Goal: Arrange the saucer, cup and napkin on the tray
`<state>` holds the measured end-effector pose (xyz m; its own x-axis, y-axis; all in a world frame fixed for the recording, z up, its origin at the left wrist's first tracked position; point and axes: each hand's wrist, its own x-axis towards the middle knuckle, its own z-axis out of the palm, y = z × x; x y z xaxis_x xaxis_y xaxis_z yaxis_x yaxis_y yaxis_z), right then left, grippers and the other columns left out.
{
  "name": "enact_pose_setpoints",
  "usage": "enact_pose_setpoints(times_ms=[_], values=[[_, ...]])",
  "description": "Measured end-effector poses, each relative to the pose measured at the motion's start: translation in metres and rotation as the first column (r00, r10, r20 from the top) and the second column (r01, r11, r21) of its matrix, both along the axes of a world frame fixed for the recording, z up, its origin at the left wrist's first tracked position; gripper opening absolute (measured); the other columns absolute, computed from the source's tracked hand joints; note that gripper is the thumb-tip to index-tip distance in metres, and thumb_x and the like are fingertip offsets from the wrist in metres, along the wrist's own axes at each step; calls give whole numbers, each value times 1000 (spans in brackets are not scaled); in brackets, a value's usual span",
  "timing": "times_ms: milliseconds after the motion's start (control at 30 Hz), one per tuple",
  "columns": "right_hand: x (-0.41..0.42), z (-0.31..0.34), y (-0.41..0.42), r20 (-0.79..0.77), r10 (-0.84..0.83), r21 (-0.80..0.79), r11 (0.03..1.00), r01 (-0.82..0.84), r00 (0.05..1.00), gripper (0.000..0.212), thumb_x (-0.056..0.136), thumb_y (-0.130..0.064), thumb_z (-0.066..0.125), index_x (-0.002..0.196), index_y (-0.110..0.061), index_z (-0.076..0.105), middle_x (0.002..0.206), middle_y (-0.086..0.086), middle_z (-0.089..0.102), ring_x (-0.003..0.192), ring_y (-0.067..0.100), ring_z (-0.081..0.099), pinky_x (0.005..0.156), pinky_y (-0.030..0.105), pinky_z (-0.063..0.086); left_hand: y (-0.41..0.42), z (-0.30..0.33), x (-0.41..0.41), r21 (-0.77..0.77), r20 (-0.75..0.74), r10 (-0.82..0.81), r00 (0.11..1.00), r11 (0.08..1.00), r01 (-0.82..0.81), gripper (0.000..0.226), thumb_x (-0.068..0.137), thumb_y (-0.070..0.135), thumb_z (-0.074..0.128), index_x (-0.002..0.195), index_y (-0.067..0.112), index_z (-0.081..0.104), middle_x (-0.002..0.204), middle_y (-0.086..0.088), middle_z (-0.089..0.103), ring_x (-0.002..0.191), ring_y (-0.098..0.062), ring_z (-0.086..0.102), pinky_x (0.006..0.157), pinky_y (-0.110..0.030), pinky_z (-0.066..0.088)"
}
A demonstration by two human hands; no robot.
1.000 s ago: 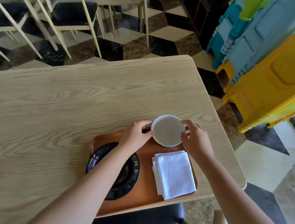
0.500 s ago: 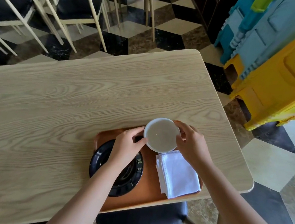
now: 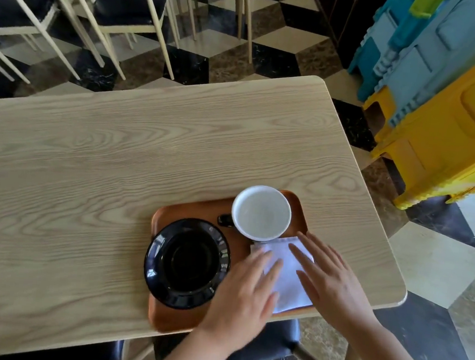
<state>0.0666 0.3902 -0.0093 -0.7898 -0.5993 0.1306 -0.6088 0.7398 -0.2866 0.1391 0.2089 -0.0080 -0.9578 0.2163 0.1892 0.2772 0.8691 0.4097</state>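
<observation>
An orange-brown tray (image 3: 191, 209) lies at the near edge of the wooden table. On its left half sits a black saucer (image 3: 186, 263). The cup (image 3: 261, 212), white inside with a dark handle pointing left, stands on the tray's far right corner, free of both hands. A folded white napkin (image 3: 287, 277) lies on the tray's near right part. My left hand (image 3: 245, 294) and my right hand (image 3: 328, 280) rest flat with spread fingers over the napkin, covering its left and right sides.
The light wooden table (image 3: 117, 170) stretches left and far from the tray. Yellow and blue plastic stools (image 3: 440, 110) are stacked to the right on the checkered floor. Pale-framed chairs (image 3: 124, 14) stand beyond the table. A dark chair seat (image 3: 268, 350) shows below the table's near edge.
Both hands let go of the cup, which now stands on the tray's far right corner. They moved toward me and now lie flat on the napkin.
</observation>
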Motion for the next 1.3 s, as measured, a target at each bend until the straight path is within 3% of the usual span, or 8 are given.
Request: enact_pose_setpoints(times_ms=[100, 300, 633, 767, 900, 1000, 1133, 1300], values=[[9, -16, 16, 76, 52, 178, 982, -65, 996, 50, 97, -39, 17, 139, -20, 35, 149, 6, 28, 140, 17, 15, 109, 35, 19, 21, -15, 6, -160, 165, -9, 986, 986, 36, 48, 90, 35, 37, 133, 16, 47, 142, -14, 44, 134, -27, 36, 103, -39, 40], [16, -22, 12, 100, 7, 207, 978, -27, 995, 54, 98, -38, 11, 137, -13, 38, 147, 8, 30, 142, 13, 6, 113, 29, 10, 27, -29, 6, -273, 274, 42, 961, 961, 36, 44, 87, 35, 36, 118, 15, 60, 142, -16, 44, 134, -26, 36, 105, -40, 38], [36, -28, -13, 62, -30, 147, 989, 21, 998, 52, 98, -30, 15, 127, -4, 50, 140, 17, 42, 134, 25, 29, 111, 35, 15, 9, -18, 16, -345, 278, 71, 958, 938, 30, 51, 87, 36, 30, 128, 16, 54, 140, -14, 47, 132, -24, 38, 104, -37, 30], [39, -33, -19, 53, -22, 135, 991, 14, 998, 45, 91, -24, 35, 127, -2, 49, 139, 20, 45, 133, 27, 33, 111, 35, 15, 5, -20, 22, -333, 284, 85, 955, 943, 15, 50, 89, 35, 29, 127, 16, 54, 140, -15, 46, 132, -25, 38, 104, -36, 31], [41, -34, -21, 22, 3, 131, 991, -6, 1000, 45, 95, -25, 28, 127, -1, 48, 139, 21, 44, 132, 31, 37, 111, 37, 14, 3, -21, 24, -351, 257, 88, 963, 936, 9, 50, 90, 35, 29, 128, 17, 54, 142, -14, 45, 133, -25, 36, 104, -35, 30], [40, -35, -19, 26, 6, 123, 992, -9, 1000, 45, 89, -22, 37, 127, 0, 49, 138, 22, 45, 131, 32, 37, 112, 35, 12, 3, -21, 23, -366, 241, 78, 967, 931, 16, 49, 90, 34, 28, 130, 17, 52, 142, -14, 44, 134, -25, 34, 105, -35, 27], [42, -36, -19, 30, -7, 128, 992, 3, 1000, 48, 98, -27, 22, 129, -1, 47, 141, 20, 42, 133, 31, 34, 115, 35, 15, 3, -23, 24, -345, 255, 67, 965, 938, 26, 50, 91, 34, 28, 131, 17, 50, 143, -14, 43, 135, -25, 34, 106, -36, 27], [37, -14, -22, 93, -52, 169, 985, 36, 994, 53, 71, -27, 73, 119, -8, 59, 128, 16, 58, 120, 29, 52, 93, 42, 47, 0, -14, 21, -361, 255, 35, 966, 930, 62, 47, 84, 38, 48, 125, 17, 56, 134, -14, 54, 127, -25, 47, 97, -35, 44]])
